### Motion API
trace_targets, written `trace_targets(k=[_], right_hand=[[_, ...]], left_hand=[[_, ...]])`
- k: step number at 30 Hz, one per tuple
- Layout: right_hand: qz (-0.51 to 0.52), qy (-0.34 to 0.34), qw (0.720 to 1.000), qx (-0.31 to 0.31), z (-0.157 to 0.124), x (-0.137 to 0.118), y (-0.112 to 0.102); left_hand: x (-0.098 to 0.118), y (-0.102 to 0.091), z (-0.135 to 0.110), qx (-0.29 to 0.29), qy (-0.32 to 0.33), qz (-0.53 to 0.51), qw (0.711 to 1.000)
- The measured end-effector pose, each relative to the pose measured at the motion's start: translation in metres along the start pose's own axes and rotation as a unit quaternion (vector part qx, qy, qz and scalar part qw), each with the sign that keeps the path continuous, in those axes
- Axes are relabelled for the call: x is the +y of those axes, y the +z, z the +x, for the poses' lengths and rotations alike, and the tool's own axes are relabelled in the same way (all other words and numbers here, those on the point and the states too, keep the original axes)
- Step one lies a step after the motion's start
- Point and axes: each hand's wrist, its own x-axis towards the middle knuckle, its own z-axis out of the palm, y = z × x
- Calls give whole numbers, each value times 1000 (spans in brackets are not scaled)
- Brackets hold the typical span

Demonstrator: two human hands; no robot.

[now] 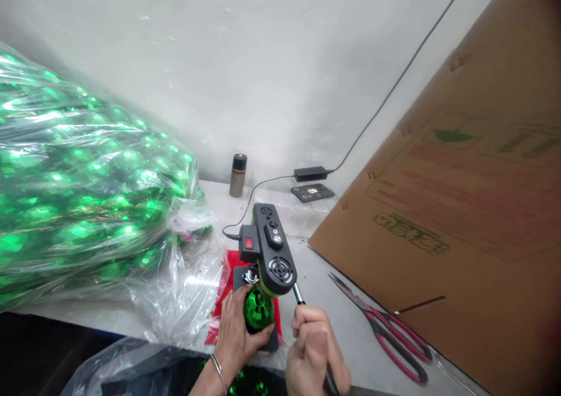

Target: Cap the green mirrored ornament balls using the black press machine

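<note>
— So, from the head view, what does the left hand (234,334) have?
— It curls around a green ball (258,308), fingers closed on its lower side. The ball sits on the base of the press (272,247), right under its head, over a red sheet (223,285).
— And the right hand (313,349)?
— It makes a tight fist around the lever (298,294), which slants up to the press.
— Around them?
— Scissors (385,332) lie on the table (319,279) to the right, beside a cardboard (460,209). A bag (79,191) of green balls fills the left, and a can (238,175) stands by the wall.
</note>
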Motion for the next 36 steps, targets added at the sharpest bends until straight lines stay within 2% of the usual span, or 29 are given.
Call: trace_targets(k=[8,14,18,21,25,27,30,34,36], right_hand=[[-8,-5,1000,-28,-9,1,-6],[-10,-10,1000,1,-15,4,-1],[-16,-9,1000,-20,-16,7,-6],[-18,7,999,-27,0,-1,-9],[-32,81,994,-61,39,-25,-3],[-36,95,992,-72,51,-34,1],[-39,93,992,-78,53,-37,1],[-34,80,992,-89,40,-28,-8],[-38,84,992,-91,32,-22,-11]], left_hand=[[1,3,0,-9,-10,2,1000],[4,3,0,-27,-15,-7,1000],[3,4,-2,-22,-16,-12,1000],[4,5,-1,-21,-14,-22,999],[7,1,6,-30,-24,-46,998],[7,-2,6,-30,-35,-59,997],[4,-12,-11,0,-44,-54,998],[-4,-28,-66,30,33,-27,999],[-9,-33,-92,11,24,-1,1000]])
